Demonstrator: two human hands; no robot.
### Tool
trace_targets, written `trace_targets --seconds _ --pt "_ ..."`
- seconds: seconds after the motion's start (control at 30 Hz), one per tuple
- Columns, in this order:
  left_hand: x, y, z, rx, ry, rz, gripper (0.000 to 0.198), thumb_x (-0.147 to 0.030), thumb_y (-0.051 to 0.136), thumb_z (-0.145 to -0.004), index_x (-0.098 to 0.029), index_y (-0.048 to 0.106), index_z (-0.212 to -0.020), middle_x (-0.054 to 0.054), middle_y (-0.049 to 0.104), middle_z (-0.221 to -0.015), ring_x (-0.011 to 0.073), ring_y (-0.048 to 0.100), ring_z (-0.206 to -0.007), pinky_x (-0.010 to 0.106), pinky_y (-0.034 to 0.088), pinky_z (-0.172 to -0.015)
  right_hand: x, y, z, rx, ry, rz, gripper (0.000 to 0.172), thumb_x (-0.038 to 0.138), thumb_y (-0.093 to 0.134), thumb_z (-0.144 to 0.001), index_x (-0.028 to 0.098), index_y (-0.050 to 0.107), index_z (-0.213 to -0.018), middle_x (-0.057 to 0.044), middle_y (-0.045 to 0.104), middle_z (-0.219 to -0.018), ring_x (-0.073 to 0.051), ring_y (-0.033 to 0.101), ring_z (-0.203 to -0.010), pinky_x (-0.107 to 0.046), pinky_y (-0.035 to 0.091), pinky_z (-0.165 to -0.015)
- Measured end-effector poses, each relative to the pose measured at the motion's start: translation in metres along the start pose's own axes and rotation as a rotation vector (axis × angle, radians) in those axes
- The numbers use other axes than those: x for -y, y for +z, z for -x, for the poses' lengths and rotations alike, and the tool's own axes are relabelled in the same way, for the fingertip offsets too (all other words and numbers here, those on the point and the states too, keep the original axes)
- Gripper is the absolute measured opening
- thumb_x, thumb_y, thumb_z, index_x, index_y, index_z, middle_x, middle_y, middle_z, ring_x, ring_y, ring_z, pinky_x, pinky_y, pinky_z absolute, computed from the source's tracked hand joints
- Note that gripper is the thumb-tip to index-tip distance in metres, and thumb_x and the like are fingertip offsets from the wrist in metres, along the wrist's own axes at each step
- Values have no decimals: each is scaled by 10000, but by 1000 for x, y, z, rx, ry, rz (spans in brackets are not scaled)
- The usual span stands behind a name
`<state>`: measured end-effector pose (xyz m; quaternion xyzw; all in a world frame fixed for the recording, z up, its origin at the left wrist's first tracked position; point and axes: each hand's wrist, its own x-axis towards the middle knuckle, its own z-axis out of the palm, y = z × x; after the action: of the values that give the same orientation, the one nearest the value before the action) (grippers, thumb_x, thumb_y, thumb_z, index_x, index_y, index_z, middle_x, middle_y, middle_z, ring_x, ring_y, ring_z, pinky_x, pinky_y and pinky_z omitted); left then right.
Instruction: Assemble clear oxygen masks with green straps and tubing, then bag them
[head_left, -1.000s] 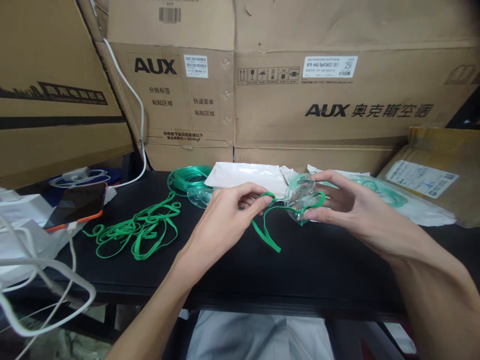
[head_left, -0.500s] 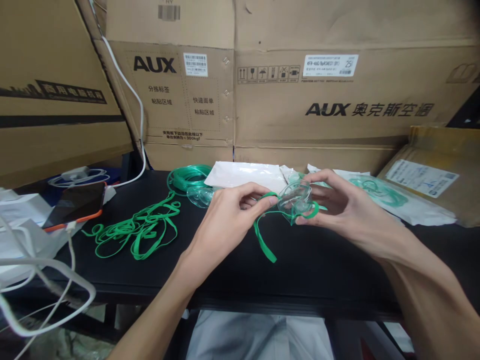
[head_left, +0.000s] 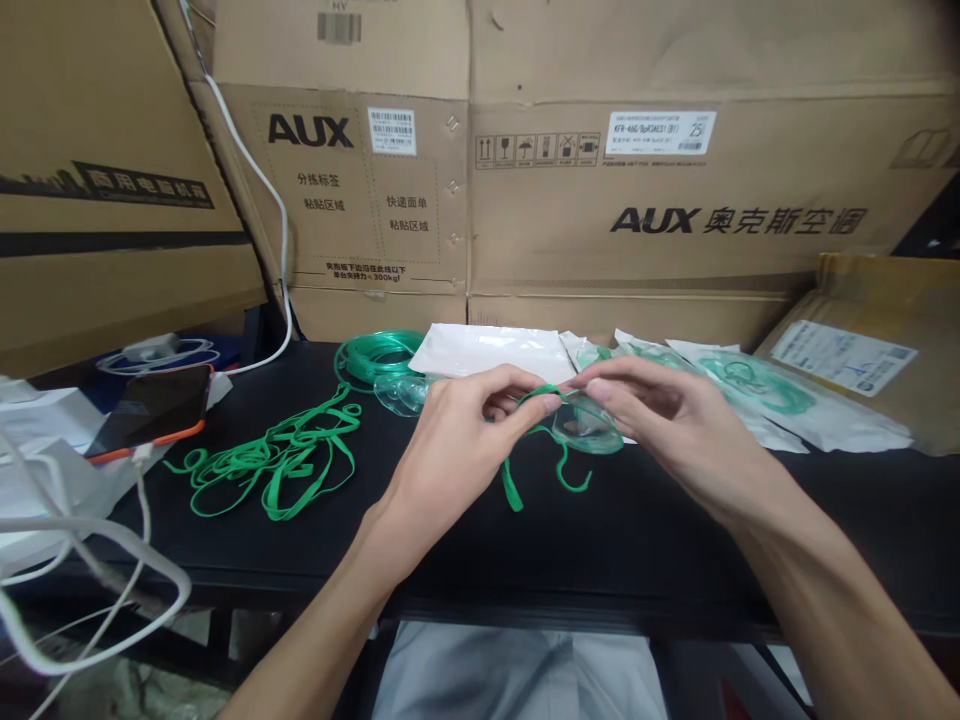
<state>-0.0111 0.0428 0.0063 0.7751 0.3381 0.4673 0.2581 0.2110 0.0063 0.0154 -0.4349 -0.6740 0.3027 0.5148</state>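
Note:
Between my two hands hangs a clear plastic oxygen mask, tilted, its upper edge partly hidden by fingers. My left hand pinches a green elastic strap at the mask's edge between thumb and forefinger. Close against it, my right hand is closed with thumb and forefinger on the mask's edge. The strap's loose ends dangle below, one of them curled. To the left, a tangle of green straps lies on the black table. Behind my left hand sit another clear mask and coiled green tubing.
White packets lie along the back, some at the right with green-tinted masks showing through. A taped carton stands at the right. Tall cardboard boxes wall off the back. On the left are a phone and white cables.
My right hand has shifted from around the mask to a pinch at its edge beside my left fingers. The mask has turned and dropped slightly; the strap's ends hang differently.

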Motion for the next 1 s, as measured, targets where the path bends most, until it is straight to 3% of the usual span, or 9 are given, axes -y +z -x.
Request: trace_targets --seconds 0.17,0.3,0.53,0.63,0.73,0.87,0.93,1.0 --pt "-1 2 1 0 16 -22 117 -355 749 -996 -268 826 -1008 -56 805 -893 166 744 -832 275 517 -746 3 6 0 -13 -67 80 136 434 871 -900 305 882 -942 -4 855 -1057 -204 775 -1035 -246 588 -915" --pt "0 3 1 28 -5 11 133 -372 751 -995 -272 836 -1018 -48 815 -921 171 752 -863 265 530 -762 6 9 1 -46 -67 65 205 461 910 -839 260 871 -853 -40 862 -1083 -236 791 -1030 -274 618 -885" --pt "4 -13 -7 -52 -81 57 223 -432 761 -985 -232 835 -919 -44 794 -839 121 669 -713 236 501 -728 3 -5 1 -148 -92 223 176 458 831 -916 287 853 -878 -21 858 -1147 -279 763 -1185 -361 583 -995" --pt "7 -21 -10 43 -101 95 317 -467 717 -1008 -212 819 -851 -28 779 -807 128 633 -707 240 477 -699 1 -12 0 -194 -108 247 171 450 834 -905 284 837 -866 -31 853 -1166 -315 744 -1231 -416 575 -1019" --pt "9 -24 -10 230 -145 149 406 -501 651 -1038 -201 792 -805 -14 754 -747 146 626 -705 255 469 -690 1 -16 1 -218 -129 266 147 433 834 -899 287 825 -882 -34 847 -1173 -329 729 -1258 -445 565 -1043" --pt "11 -21 -5 443 -225 28 534 -590 505 -1085 -227 802 -830 3 795 -851 204 705 -871 311 501 -856 1 -14 3 -220 -160 305 111 387 798 -930 287 800 -882 -23 842 -1166 -311 728 -1258 -420 562 -1040" --pt "12 -19 -3 426 -222 -123 577 -654 456 -1084 -247 808 -876 5 808 -952 246 716 -970 363 491 -943 0 -10 4 -203 -177 309 88 348 775 -951 286 783 -889 -9 836 -1156 -283 732 -1240 -374 569 -1007" --pt "12 -17 -1 313 -177 -238 537 -679 471 -1072 -268 810 -1000 2 808 -1085 279 705 -1084 403 472 -1017 0 -5 6 -171 -186 321 86 310 742 -976 284 760 -896 4 823 -1157 -254 728 -1228 -325 574 -960"
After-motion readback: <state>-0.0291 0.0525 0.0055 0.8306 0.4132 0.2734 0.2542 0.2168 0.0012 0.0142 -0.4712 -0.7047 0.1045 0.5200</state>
